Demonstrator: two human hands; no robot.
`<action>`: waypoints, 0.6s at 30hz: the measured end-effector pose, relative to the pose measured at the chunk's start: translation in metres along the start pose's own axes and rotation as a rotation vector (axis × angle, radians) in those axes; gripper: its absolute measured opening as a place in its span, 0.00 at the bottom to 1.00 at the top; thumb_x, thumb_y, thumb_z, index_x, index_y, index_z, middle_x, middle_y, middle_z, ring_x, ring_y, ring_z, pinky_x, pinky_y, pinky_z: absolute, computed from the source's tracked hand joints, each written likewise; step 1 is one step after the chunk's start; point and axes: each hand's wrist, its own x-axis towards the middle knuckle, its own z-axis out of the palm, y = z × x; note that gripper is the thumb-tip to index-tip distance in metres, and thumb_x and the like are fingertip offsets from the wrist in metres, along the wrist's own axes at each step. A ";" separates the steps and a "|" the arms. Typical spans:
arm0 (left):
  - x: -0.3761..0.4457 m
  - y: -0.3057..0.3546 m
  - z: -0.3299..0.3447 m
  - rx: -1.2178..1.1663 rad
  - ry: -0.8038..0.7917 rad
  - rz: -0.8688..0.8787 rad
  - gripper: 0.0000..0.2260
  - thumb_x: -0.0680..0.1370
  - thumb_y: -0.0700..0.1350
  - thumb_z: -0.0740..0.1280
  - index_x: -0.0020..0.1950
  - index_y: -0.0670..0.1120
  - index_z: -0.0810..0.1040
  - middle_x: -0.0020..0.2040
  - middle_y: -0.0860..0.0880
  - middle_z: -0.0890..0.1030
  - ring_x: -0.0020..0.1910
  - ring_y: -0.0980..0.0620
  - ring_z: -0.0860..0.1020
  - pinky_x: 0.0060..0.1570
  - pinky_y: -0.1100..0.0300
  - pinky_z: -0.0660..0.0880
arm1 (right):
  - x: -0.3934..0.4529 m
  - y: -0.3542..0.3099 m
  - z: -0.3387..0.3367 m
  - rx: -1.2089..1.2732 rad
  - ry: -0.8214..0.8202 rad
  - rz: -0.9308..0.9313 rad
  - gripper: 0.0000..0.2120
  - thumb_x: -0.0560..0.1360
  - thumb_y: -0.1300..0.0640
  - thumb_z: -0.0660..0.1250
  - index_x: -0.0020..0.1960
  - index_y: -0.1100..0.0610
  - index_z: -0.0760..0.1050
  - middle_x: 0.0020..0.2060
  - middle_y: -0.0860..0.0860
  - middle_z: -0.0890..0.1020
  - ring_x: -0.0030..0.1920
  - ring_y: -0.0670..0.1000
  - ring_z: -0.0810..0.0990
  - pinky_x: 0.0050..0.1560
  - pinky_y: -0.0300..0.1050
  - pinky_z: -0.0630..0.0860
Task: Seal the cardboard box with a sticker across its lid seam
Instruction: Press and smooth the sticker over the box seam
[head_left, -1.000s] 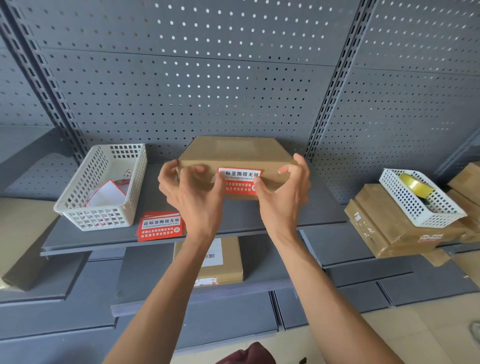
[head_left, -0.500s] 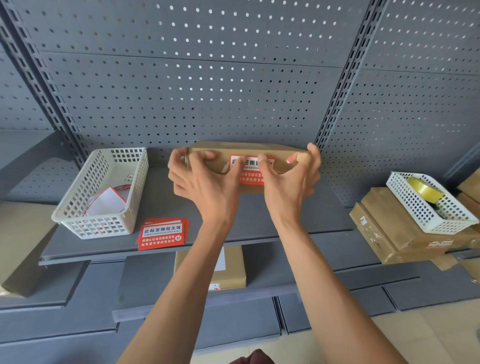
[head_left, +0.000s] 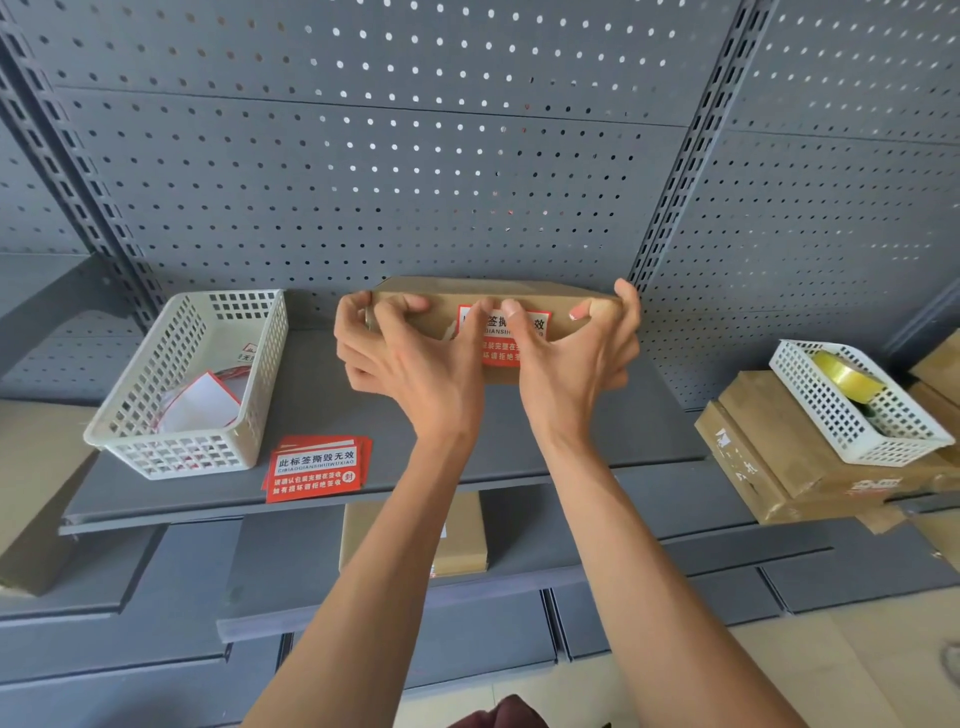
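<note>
A flat brown cardboard box (head_left: 441, 293) rests on the grey shelf (head_left: 322, 395) against the pegboard. A red and white sticker (head_left: 537, 325) sits on its front face, across the lid edge. My left hand (head_left: 410, 358) grips the box's left end, its thumb pressing on the sticker's left part. At the box's right end is my right hand (head_left: 576, 358), fingers over the top corner and thumb on the sticker's middle. Both hands hide most of the box's front.
A small stack of red stickers (head_left: 317, 467) lies near the shelf's front edge. A white basket (head_left: 192, 384) with papers stands at left. At right a white basket with a tape roll (head_left: 852, 384) sits on stacked cardboard boxes (head_left: 769, 457). Another box (head_left: 467, 535) lies on the lower shelf.
The box went back toward the pegboard and now sits flat on the shelf. Both thumbs have come together onto the sticker.
</note>
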 end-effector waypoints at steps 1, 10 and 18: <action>0.000 0.000 0.000 -0.006 0.001 0.002 0.23 0.64 0.61 0.78 0.47 0.50 0.72 0.68 0.48 0.66 0.69 0.44 0.65 0.68 0.45 0.60 | 0.000 0.001 0.000 0.005 -0.001 -0.001 0.29 0.63 0.34 0.75 0.48 0.52 0.65 0.75 0.44 0.63 0.69 0.57 0.66 0.61 0.61 0.67; 0.001 -0.001 -0.001 -0.033 0.006 -0.002 0.19 0.68 0.60 0.77 0.46 0.50 0.75 0.68 0.48 0.67 0.70 0.45 0.64 0.67 0.45 0.60 | 0.003 0.003 -0.002 0.040 0.001 -0.002 0.23 0.69 0.43 0.75 0.48 0.51 0.63 0.75 0.46 0.64 0.69 0.58 0.65 0.61 0.62 0.67; 0.003 -0.002 -0.002 -0.034 -0.014 -0.008 0.16 0.70 0.58 0.76 0.46 0.50 0.76 0.68 0.47 0.67 0.69 0.45 0.64 0.67 0.46 0.60 | 0.008 0.007 -0.008 0.095 -0.008 -0.004 0.18 0.73 0.47 0.72 0.50 0.52 0.64 0.70 0.45 0.67 0.65 0.56 0.66 0.58 0.57 0.65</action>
